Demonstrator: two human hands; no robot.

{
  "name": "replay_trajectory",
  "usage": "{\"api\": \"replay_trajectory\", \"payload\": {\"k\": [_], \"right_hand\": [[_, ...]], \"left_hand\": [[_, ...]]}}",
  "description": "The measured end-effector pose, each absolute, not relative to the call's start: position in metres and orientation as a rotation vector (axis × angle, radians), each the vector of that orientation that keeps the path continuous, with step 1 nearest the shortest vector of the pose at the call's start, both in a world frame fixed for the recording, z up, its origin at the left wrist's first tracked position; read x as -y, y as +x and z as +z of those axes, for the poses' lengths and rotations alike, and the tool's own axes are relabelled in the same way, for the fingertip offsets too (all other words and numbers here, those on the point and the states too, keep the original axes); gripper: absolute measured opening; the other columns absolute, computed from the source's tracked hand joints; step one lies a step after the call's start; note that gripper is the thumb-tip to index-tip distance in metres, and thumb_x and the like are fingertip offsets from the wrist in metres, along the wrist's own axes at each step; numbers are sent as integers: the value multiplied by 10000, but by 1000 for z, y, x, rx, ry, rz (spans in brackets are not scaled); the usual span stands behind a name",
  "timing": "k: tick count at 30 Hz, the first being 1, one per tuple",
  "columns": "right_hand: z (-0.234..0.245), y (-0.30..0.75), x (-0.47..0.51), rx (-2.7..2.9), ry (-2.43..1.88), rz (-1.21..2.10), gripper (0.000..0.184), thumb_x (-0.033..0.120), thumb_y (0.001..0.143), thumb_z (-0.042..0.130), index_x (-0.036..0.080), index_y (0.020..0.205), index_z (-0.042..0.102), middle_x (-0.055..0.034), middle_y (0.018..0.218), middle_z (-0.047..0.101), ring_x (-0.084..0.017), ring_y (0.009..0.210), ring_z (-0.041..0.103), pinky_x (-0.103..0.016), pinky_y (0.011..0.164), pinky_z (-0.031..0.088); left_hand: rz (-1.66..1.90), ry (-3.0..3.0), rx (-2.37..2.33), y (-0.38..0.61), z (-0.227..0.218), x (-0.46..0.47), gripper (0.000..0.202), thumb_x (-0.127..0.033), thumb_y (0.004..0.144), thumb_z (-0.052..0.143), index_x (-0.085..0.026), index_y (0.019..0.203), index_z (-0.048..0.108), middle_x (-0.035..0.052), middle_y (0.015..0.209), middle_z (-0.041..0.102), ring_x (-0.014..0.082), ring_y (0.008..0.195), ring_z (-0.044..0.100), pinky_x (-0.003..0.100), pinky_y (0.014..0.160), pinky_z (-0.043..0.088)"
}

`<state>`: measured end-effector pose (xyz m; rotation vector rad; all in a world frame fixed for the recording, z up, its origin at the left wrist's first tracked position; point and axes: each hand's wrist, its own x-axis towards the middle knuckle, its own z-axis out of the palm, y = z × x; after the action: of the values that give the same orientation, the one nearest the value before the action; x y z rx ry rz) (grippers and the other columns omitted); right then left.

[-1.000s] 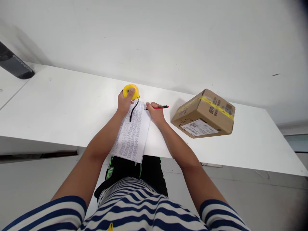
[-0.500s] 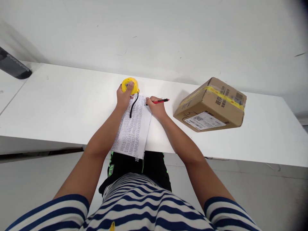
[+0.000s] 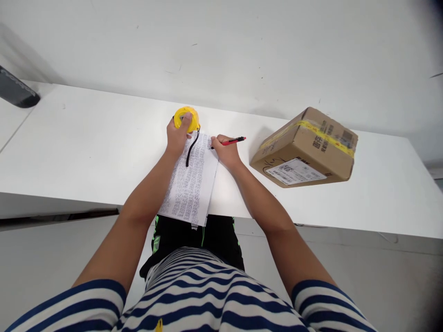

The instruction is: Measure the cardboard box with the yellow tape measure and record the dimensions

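A yellow tape measure (image 3: 181, 113) is gripped in my left hand (image 3: 177, 136), thumb across its face, at the top of a paper sheet (image 3: 188, 189). From it a black wrist strap (image 3: 190, 151) hangs down over the paper. Rows of dense blue handwriting cover most of the sheet, whose lower end juts past the table's front edge. My right hand (image 3: 226, 151) is closed around a red and black pen (image 3: 231, 141), tilted with its tip at the sheet's upper right. The fingers partly hide the tip.
To the right, a brown cardboard box (image 3: 297, 152) with yellow tape and a white label stands on the white table (image 3: 86, 147). A dark object with pale lettering (image 3: 17, 90) lies at the far left. A white wall (image 3: 221, 50) rises behind.
The pen's back end has tipped up slightly in my right hand. My left hand keeps its hold on the tape measure. The whole view has shifted a little.
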<state>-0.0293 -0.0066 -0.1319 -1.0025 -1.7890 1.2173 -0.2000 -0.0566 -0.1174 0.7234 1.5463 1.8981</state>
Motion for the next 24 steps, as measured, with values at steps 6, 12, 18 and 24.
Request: {"api": "replay_trajectory", "payload": {"k": [6, 12, 18, 24], "right_hand": [[-131, -29, 7, 1816, -1017, 1179, 463, 346, 907, 618, 256, 572, 312, 57, 580, 374, -134, 627, 449, -281, 644, 369], [-133, -28, 6, 1787, -1012, 1188, 460, 314, 903, 607, 254, 556, 311, 50, 574, 413, -130, 623, 455, -278, 629, 361], [-132, -28, 7, 1764, -1026, 1144, 468, 298, 923, 587, 256, 577, 276, 52, 586, 345, -129, 628, 421, -279, 631, 348], [-131, -27, 8, 1834, -1003, 1143, 456, 331, 937, 599, 252, 582, 324, 50, 593, 397, -131, 625, 422, -286, 634, 359]], "left_hand": [[1891, 720, -1557, -200, -117, 57, 465, -651, 833, 782, -218, 907, 630, -12, 729, 652, 92, 577, 622, 201, 484, 447], [1867, 732, -1587, -199, -118, 57, 456, -654, 854, 762, -222, 936, 640, -4, 745, 664, 98, 610, 640, 197, 499, 455], [1870, 740, -1576, -200, -120, 57, 450, -650, 862, 756, -221, 945, 646, 6, 773, 685, 98, 616, 642, 198, 494, 448], [1842, 739, -1590, -199, -118, 58, 460, -658, 866, 747, -220, 962, 641, 11, 795, 698, 95, 625, 645, 195, 502, 445]]}}
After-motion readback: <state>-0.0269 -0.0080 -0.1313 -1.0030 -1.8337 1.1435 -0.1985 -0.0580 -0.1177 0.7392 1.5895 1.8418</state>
